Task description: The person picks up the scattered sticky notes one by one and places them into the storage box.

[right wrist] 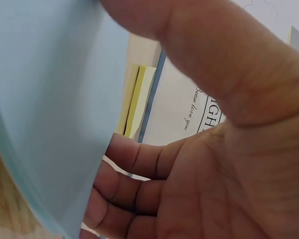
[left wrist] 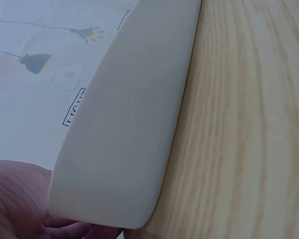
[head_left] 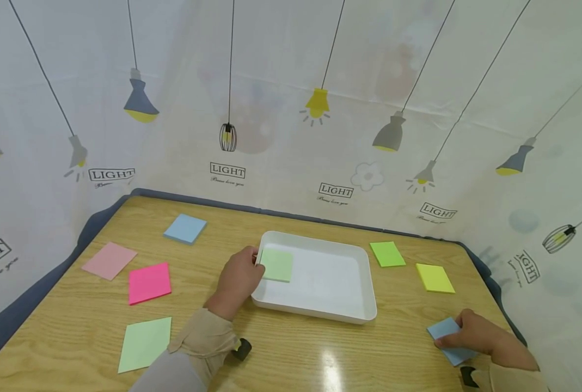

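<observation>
Eight note pads (two of them blue) are counted: four left of the one tray, three right, one inside.

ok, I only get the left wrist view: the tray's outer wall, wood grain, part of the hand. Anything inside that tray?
Observer: Yes, one pale green pad, at the left end of the white tray.
Operator: Anything picked up on the other side?
Observer: The right hand grips a blue pad.
Operator: Any more pads over there?
Observer: Two, a bright green pad and a yellow pad, both flat on the table.
</observation>
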